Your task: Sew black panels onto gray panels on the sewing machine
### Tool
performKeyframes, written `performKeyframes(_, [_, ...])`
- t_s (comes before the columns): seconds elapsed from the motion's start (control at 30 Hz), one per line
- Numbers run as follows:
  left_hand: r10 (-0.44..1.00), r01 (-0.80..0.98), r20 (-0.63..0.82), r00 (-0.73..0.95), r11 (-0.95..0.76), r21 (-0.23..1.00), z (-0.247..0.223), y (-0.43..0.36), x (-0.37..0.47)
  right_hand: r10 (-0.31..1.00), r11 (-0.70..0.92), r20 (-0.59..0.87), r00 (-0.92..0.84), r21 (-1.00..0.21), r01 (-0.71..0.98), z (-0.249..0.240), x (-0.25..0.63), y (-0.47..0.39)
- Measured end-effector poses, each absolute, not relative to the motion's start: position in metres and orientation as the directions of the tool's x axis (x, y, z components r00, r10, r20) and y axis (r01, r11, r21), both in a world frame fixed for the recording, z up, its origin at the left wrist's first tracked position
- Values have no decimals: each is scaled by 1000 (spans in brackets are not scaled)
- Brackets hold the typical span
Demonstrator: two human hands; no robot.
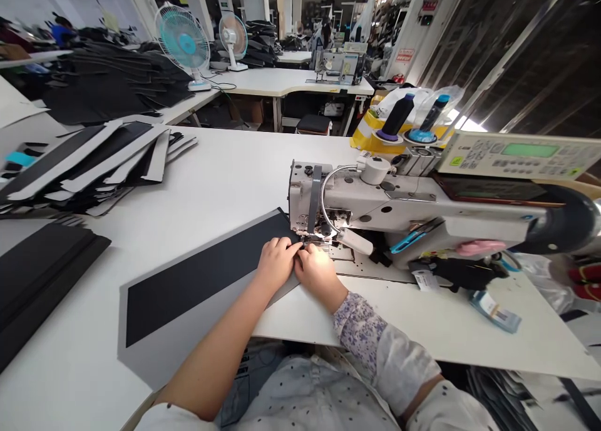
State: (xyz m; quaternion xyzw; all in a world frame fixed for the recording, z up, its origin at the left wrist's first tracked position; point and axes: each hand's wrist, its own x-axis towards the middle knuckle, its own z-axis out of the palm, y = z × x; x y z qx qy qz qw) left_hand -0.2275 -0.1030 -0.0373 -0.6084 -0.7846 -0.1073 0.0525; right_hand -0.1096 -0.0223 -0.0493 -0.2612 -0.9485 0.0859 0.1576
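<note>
A long black fabric panel (201,274) with a grey layer beneath it lies slantwise on the white table, its far right end under the head of a sewing machine (366,199). My left hand (278,262) rests on that end, fingers bent and closed on the fabric, thumb pointing to the needle area. Close beside it, my right hand (318,271) has its fingertips pinched together on the fabric's edge just in front of the presser foot. The two thumbs nearly meet. The needle and the fabric edge under my fingertips are mostly hidden.
Stacked grey and black pieces (94,162) lie at left, with a dark folded stack (42,274) nearer. Thread cones (397,118) and a control panel (521,154) stand behind the machine. A small blue-clear packet (495,311) lies at right. Fans (183,40) stand farther back.
</note>
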Motion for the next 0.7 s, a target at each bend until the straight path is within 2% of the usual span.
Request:
performKeyframes(0.17, [941, 966, 225, -252, 228, 126, -39, -107, -224, 447, 893, 375, -812, -248, 377, -57, -96, -34])
performKeyframes(0.37, [978, 967, 199, -65, 12, 256, -41, -120, -219, 316, 944, 421, -850, -226, 239, -68, -85, -41])
performKeyframes(0.7, [980, 940, 184, -77, 10, 342, -48, -113, -239, 312, 920, 474, -823, -366, 138, -74, -83, -19])
